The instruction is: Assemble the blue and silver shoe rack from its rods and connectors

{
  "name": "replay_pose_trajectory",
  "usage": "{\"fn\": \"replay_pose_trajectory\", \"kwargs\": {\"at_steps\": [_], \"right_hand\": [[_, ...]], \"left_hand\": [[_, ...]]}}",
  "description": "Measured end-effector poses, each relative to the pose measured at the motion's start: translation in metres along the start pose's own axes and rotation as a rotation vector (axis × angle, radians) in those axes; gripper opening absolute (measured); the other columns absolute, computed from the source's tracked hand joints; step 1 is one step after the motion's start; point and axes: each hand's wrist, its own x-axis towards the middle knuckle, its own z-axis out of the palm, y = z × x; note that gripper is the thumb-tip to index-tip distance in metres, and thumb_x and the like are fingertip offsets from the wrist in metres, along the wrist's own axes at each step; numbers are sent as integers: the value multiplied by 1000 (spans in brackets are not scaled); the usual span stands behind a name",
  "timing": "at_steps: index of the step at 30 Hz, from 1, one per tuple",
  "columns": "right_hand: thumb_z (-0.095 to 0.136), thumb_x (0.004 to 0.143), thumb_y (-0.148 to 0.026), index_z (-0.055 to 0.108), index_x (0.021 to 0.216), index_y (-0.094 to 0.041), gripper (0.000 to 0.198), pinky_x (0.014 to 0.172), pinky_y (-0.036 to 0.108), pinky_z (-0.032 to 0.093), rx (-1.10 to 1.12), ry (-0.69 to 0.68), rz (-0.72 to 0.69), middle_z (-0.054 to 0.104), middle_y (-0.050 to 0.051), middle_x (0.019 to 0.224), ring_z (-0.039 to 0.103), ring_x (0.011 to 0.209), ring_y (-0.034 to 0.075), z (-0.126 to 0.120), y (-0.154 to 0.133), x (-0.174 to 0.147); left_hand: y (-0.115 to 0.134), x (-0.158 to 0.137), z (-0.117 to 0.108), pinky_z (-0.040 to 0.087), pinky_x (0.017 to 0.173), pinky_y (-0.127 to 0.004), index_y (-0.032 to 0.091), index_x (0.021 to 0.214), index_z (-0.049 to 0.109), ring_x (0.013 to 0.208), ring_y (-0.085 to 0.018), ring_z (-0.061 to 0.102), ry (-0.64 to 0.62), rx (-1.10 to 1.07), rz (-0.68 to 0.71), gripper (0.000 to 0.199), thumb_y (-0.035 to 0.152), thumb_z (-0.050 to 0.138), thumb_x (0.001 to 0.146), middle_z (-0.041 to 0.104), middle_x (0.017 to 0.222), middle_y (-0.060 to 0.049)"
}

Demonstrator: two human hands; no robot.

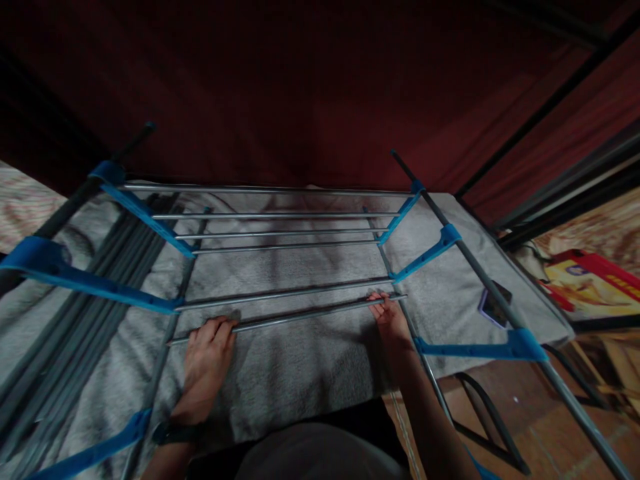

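Note:
A thin grey metal tube (305,315) lies crosswise between my two hands. Near its left end, my left hand (210,350) is closed over it from above. At the other end, my right hand (387,317) grips the tube with the fingers curled around it. Behind it, a fitted crossbar (285,295) runs between blue plastic side brackets (423,259) of a rack frame. Further back, several more crossbars (285,233) join a left blue bracket (145,217) to its right counterpart. The held tube's ends pass close to the frame's uprights; whether they touch, I cannot tell.
Several loose grey tubes (95,313) lie in a bundle at the left on a grey blanket (310,373). A phone (495,303) rests at the right, beyond the right upright (480,267). A red and yellow box (593,283) is at the far right. Dark red cloth (300,93) hangs behind.

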Motion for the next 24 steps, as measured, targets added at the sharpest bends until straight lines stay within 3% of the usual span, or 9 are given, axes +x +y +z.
{"fn": "replay_pose_trajectory", "kwargs": {"at_steps": [3, 7, 12, 16, 19, 21, 24], "right_hand": [[79, 76, -34, 65, 91, -21, 24, 90, 32, 59, -16, 4, -2, 76, 2, 93, 73, 91, 16, 1, 0, -1], [81, 75, -36, 63, 87, -21, 26, 90, 33, 60, -17, -13, -9, 76, 1, 91, 73, 91, 16, 2, 0, -2], [84, 73, -40, 63, 85, -22, 29, 88, 35, 60, -17, 25, 3, 76, 2, 89, 74, 92, 18, 2, 1, 0], [83, 73, -42, 64, 87, -23, 30, 91, 36, 59, -21, 31, 1, 76, 2, 90, 73, 94, 19, 2, 1, 0], [83, 72, -42, 65, 87, -23, 30, 92, 35, 59, -27, 26, -8, 76, 1, 90, 73, 95, 18, 3, 1, 0], [84, 71, -41, 65, 85, -23, 30, 91, 34, 59, -26, 28, -11, 75, 1, 90, 73, 93, 18, 3, 2, 0], [84, 71, -40, 66, 84, -22, 29, 89, 34, 58, -29, 33, -10, 76, 1, 90, 72, 92, 17, 3, 2, 0]], "left_hand": [[0, 1, -1, 44, 89, -40, 23, 105, 66, 103, -26, 61, 6, -22, -1, 26, 29, 42, 96, 68, 107, -9], [8, -2, -8, 43, 87, -45, 23, 107, 66, 99, -28, 58, 19, 147, -88, 31, 34, 39, 98, 66, 112, -9], [19, -5, -17, 40, 84, -41, 21, 116, 69, 91, -26, 57, -107, 263, -208, 40, 36, 36, 100, 67, 103, -12], [27, -5, -20, 42, 78, -36, 20, 129, 64, 83, -24, 61, -221, 185, -344, 49, 44, 32, 101, 69, 91, -11], [30, -3, -20, 41, 68, -35, 25, 132, 63, 68, -24, 60, -254, 136, -585, 50, 51, 35, 99, 66, 74, -8], [27, 1, -17, 42, 66, -35, 25, 127, 65, 64, -24, 59, -219, 22, -751, 47, 51, 42, 95, 65, 70, -6], [21, 5, -12, 46, 67, -35, 24, 120, 68, 69, -23, 62, -58, -344, -888, 42, 42, 54, 85, 69, 76, -5]]}}
